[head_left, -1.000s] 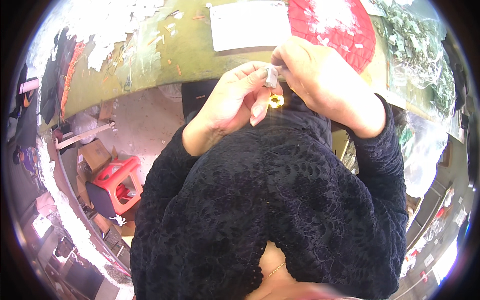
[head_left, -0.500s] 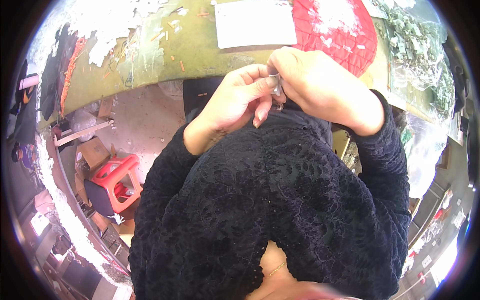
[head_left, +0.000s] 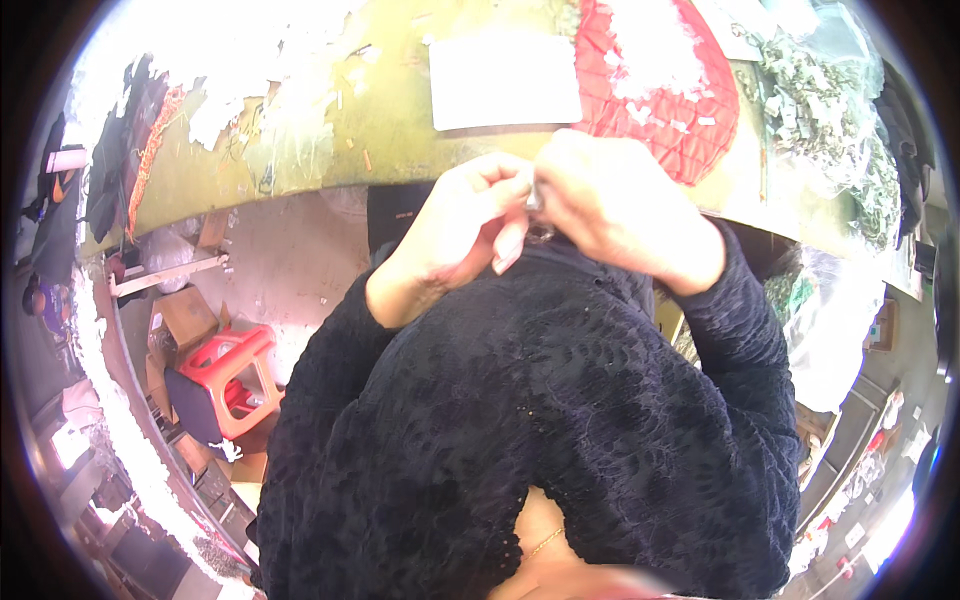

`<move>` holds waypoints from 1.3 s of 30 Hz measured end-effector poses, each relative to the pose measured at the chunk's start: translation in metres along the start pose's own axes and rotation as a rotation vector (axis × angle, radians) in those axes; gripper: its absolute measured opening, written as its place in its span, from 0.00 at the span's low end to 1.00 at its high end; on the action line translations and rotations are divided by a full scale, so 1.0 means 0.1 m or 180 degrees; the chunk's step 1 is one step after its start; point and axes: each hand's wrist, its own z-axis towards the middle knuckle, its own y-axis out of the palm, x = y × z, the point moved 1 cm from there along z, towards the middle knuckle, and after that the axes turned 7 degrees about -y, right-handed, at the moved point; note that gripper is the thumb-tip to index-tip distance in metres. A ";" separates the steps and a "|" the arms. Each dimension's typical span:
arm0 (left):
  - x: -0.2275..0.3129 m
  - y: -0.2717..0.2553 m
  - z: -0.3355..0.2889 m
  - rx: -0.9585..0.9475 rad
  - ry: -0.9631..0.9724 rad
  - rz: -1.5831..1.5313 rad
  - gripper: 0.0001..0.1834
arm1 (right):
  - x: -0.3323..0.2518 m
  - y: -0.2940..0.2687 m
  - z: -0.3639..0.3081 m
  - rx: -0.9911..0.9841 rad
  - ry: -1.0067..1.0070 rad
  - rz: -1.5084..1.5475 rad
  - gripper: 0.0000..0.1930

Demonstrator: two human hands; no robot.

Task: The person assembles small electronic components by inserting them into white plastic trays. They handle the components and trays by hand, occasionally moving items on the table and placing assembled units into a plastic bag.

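My left hand (head_left: 452, 228) and my right hand (head_left: 622, 208) meet fingertip to fingertip in front of my lap, just short of the table's near edge. Pinched between them is a small shiny greyish-white piece (head_left: 535, 198), mostly covered by the fingers, so its exact kind does not show. A thin clear loop (head_left: 541, 233) hangs just below the fingertips. Both hands are closed, though the lower fingers of the left one extend loosely. Beyond them on the table lie a white rectangular sheet (head_left: 505, 84) and a red quilted cloth (head_left: 662, 138) heaped with small white pieces.
The yellow-green table (head_left: 300, 160) carries scattered scraps and an orange strand (head_left: 150, 165) at left. Tangled pale-green tags (head_left: 815, 100) pile up at right. On the floor at left are a red plastic stool (head_left: 232, 380) and cardboard boxes (head_left: 188, 315).
The table and my hands sit lower in the picture as the view shifts. Both hands stay together at the small piece, which is now more covered by the fingers.
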 end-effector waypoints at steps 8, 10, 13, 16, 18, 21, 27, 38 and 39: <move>0.14 0.16 0.07 0.0320 0.0144 0.0396 0.11 | -0.09 -0.06 -0.06 0.0321 0.0466 -0.0039 0.13; 0.18 0.26 0.15 0.0626 0.0018 0.0643 0.10 | -0.09 -0.06 -0.06 0.0296 0.0594 -0.0051 0.15; 0.37 0.40 0.26 0.0368 -0.0071 0.1095 0.14 | 0.02 -0.17 -0.13 0.0644 0.0508 -0.0215 0.17; 0.80 0.38 0.50 0.0720 0.0842 0.2446 0.16 | 0.35 -0.55 -0.38 0.1140 0.0640 -0.0948 0.15; 1.16 0.30 0.84 0.1397 0.1065 0.3188 0.14 | 0.68 -0.96 -0.65 0.1294 0.0631 -0.1723 0.14; 1.61 0.12 1.32 0.2191 0.1315 0.4453 0.12 | 1.22 -1.57 -0.91 0.1257 0.0756 -0.2965 0.13; 1.97 -0.18 2.04 0.2683 0.1056 0.6545 0.25 | 1.28 -1.82 -1.02 0.1261 0.1123 -0.3551 0.15; 2.07 -0.07 1.77 0.2000 0.0395 0.4509 0.12 | 0.80 -1.14 -0.76 0.1410 0.0852 -0.1841 0.12; 2.06 -0.05 1.63 0.1806 0.0550 0.4167 0.10 | 0.80 -1.13 -0.73 0.1422 0.0898 -0.1720 0.12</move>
